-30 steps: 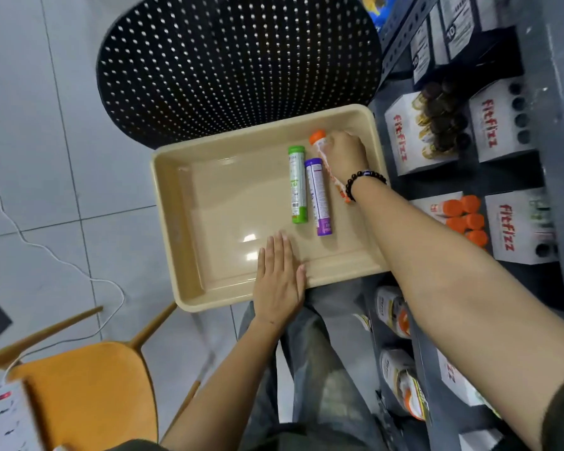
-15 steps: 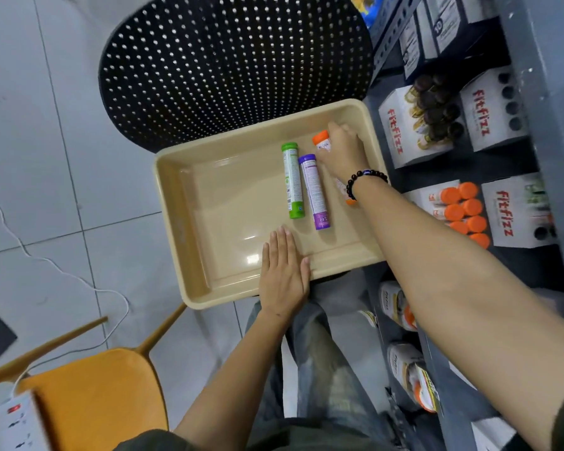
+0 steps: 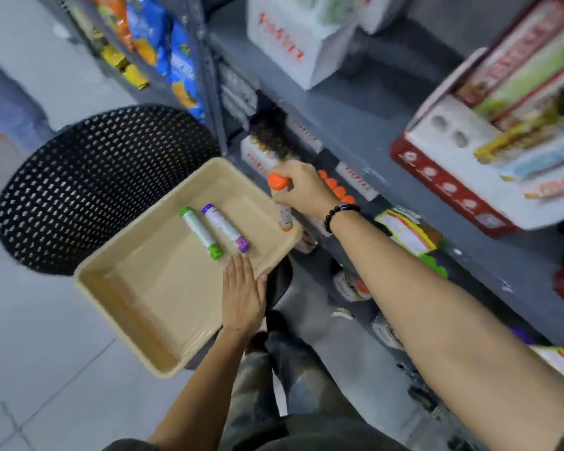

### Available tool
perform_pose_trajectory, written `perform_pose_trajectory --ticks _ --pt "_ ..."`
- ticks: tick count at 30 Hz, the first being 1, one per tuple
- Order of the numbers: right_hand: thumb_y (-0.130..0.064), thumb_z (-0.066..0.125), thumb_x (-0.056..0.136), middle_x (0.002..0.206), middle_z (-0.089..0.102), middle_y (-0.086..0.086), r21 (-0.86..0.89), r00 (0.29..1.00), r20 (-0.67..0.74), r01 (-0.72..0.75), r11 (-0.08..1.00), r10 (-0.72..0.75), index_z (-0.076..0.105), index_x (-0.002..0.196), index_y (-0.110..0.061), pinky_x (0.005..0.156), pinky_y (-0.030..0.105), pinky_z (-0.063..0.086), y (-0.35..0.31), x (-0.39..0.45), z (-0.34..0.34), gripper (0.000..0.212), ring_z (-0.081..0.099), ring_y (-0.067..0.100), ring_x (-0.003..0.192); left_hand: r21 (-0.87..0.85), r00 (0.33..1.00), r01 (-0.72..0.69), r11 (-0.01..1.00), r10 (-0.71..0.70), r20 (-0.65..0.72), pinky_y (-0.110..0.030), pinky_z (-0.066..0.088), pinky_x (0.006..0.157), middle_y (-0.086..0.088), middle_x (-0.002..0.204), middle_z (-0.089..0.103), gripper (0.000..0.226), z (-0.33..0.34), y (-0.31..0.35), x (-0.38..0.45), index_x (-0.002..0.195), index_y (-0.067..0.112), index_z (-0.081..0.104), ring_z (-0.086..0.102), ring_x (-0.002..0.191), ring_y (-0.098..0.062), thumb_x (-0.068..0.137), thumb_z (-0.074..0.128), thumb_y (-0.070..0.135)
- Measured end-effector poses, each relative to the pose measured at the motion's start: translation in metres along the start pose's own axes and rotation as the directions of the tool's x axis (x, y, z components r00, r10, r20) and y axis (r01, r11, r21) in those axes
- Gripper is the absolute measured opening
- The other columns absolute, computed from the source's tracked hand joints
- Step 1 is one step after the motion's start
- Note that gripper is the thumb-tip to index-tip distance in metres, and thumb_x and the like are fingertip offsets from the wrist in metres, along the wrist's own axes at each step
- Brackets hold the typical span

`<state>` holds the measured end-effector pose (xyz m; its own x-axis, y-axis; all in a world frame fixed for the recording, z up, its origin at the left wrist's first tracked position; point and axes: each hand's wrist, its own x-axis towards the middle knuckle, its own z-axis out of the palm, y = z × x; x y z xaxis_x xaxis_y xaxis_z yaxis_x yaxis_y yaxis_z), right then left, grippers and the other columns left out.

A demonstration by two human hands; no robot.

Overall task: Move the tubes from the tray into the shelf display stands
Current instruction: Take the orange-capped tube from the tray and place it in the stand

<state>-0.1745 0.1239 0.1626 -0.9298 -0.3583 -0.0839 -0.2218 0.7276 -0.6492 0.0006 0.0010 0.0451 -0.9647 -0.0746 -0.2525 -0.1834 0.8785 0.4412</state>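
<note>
My right hand (image 3: 302, 188) grips an orange-capped tube (image 3: 280, 198) and holds it upright above the beige tray's right rim, close to the shelf. A green-capped tube (image 3: 202, 233) and a purple-capped tube (image 3: 225, 228) lie side by side inside the beige tray (image 3: 137, 288). My left hand (image 3: 243, 296) rests flat on the tray's near rim, fingers together and pointing into the tray. A row of orange caps (image 3: 337, 190) sticks out of a white display stand (image 3: 355, 180) on the shelf just right of my right hand.
The tray rests on a black perforated round stool (image 3: 95, 177). Grey shelves (image 3: 388, 151) on the right hold white stands with dark-capped tubes (image 3: 269, 138), a red-and-white box (image 3: 450, 177) and other packs. Snack bags (image 3: 163, 50) hang at upper left.
My right hand has lifted the orange-capped tube out of the tray and stood it upright near the shelf. The view has swung upward toward the shelves. My left hand stays on the tray.
</note>
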Motion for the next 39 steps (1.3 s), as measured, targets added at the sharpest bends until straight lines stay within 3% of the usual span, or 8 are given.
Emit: perform_pose_trajectory --ticks 7,11,15,21,25,32,37,39 --pt "-0.011 0.069 0.066 0.078 0.057 0.012 0.055 0.922 -0.354 -0.148 0.987 0.158 0.069 0.095 -0.008 0.074 0.038 0.048 0.005 -0.115 -0.103 0.029 0.059 0.029 0.076 0.028 0.908 -0.418 0.908 0.417 0.036 -0.055 0.028 0.108 -0.035 0.139 0.036 0.068 -0.029 0.090 0.008 0.132 -0.016 0.033 0.034 0.130 -0.049 0.096 0.014 0.039" --pt "-0.013 0.066 0.065 0.074 0.059 0.017 0.078 0.814 -0.532 -0.226 0.971 0.232 0.065 0.077 -0.012 0.067 0.038 0.045 0.013 -0.195 -0.165 0.012 0.055 0.030 0.069 0.058 0.783 -0.622 0.781 0.620 0.052 -0.049 0.017 0.116 -0.032 0.147 0.023 0.071 -0.034 0.161 0.008 0.137 -0.012 0.021 0.018 0.139 -0.043 0.089 0.011 0.039" --pt "-0.009 0.071 0.067 0.083 0.061 0.015 0.118 0.708 -0.634 -0.310 0.943 0.312 0.070 0.096 -0.010 0.073 0.036 0.047 0.027 -0.274 -0.216 0.029 0.060 0.028 0.079 0.076 0.607 -0.794 0.603 0.793 0.050 -0.046 0.012 0.117 -0.029 0.149 0.021 0.062 -0.021 0.233 -0.006 0.139 -0.009 0.021 0.016 0.140 -0.040 0.095 0.022 0.035" --pt "-0.009 0.071 0.066 0.081 0.067 0.013 0.137 0.608 -0.709 -0.378 0.916 0.357 0.068 0.091 -0.010 0.070 0.034 0.049 0.053 -0.362 -0.261 0.024 0.055 0.017 0.068 0.061 0.423 -0.906 0.418 0.897 0.129 -0.041 0.006 0.118 -0.022 0.153 0.014 0.057 0.020 0.316 -0.022 0.142 -0.003 0.015 0.009 0.143 -0.033 0.100 0.032 0.030" --pt "-0.006 0.071 0.068 0.090 0.067 0.023 0.182 0.588 -0.707 -0.385 0.905 0.392 0.067 0.094 -0.004 0.073 0.038 0.055 0.071 -0.397 -0.280 0.026 0.062 0.026 0.077 0.117 0.446 -0.895 0.430 0.873 0.197 -0.037 0.000 0.119 -0.017 0.156 0.003 0.060 0.043 0.352 -0.012 0.144 0.000 0.006 -0.002 0.144 -0.027 0.099 0.021 0.038" --pt "-0.005 0.073 0.069 0.086 0.064 -0.002 0.273 0.570 -0.687 -0.372 0.887 0.451 0.067 0.096 -0.012 0.050 0.004 0.041 0.085 -0.423 -0.301 0.029 0.055 -0.010 0.056 0.251 0.513 -0.855 0.455 0.816 0.269 -0.038 0.002 0.119 -0.016 0.156 0.005 0.063 0.056 0.368 -0.008 0.145 0.001 0.005 0.001 0.144 -0.028 0.098 0.014 0.043" --pt "-0.004 0.074 0.069 0.091 0.062 0.003 0.305 0.575 -0.632 -0.433 0.848 0.520 0.063 0.087 -0.029 0.058 0.049 0.056 0.085 -0.434 -0.312 0.033 0.063 0.032 0.060 0.261 0.517 -0.850 0.458 0.819 0.248 -0.039 0.003 0.119 -0.016 0.156 0.008 0.062 0.057 0.367 -0.010 0.145 0.002 0.008 0.004 0.144 -0.028 0.098 0.014 0.043" --pt "-0.002 0.074 0.069 0.099 0.061 0.007 0.275 0.565 -0.624 -0.486 0.829 0.539 0.063 0.091 -0.029 0.063 0.046 0.059 0.083 -0.437 -0.316 0.036 0.067 0.036 0.071 0.262 0.518 -0.850 0.457 0.816 0.256 -0.039 0.003 0.119 -0.015 0.157 0.007 0.062 0.057 0.367 -0.010 0.145 0.003 0.007 0.003 0.144 -0.028 0.098 0.013 0.043"
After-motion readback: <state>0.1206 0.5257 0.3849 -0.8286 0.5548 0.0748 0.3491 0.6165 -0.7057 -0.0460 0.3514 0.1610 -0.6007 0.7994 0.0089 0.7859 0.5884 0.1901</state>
